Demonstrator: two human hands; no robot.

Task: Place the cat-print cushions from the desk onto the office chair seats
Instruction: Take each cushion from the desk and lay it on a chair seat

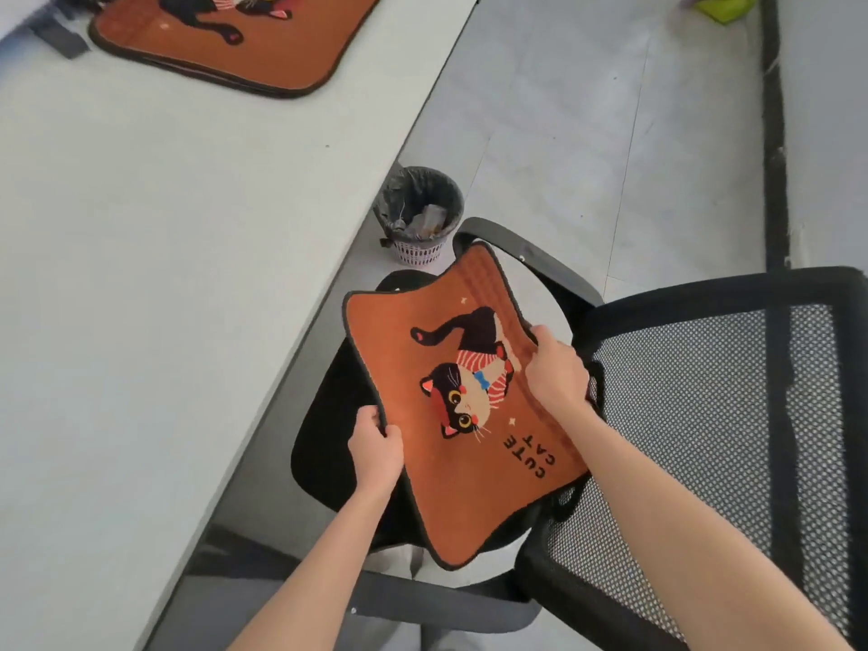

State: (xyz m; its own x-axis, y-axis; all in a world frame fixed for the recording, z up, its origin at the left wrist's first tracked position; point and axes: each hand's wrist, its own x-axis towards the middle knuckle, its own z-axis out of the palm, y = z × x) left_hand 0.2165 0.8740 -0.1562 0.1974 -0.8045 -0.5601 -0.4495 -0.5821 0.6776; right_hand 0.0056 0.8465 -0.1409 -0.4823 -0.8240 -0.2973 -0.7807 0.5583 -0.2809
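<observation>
An orange cat-print cushion [399, 364] with the words CUTE CAT hangs just above the black seat [324, 415] of an office chair. My left hand [375, 446] grips its left edge. My right hand [554, 371] grips its right edge, thumb on top. The cushion sags between both hands. More orange cat-print cushions [244, 44] lie stacked on the white desk [164, 251] at the far left; how many I cannot tell.
The chair's mesh backrest [714, 439] stands at the right, with black armrests near [441, 603] and far [530, 256]. A small lined waste bin [420, 213] stands on the grey floor beside the desk edge. A dark object [61, 37] lies by the stacked cushions.
</observation>
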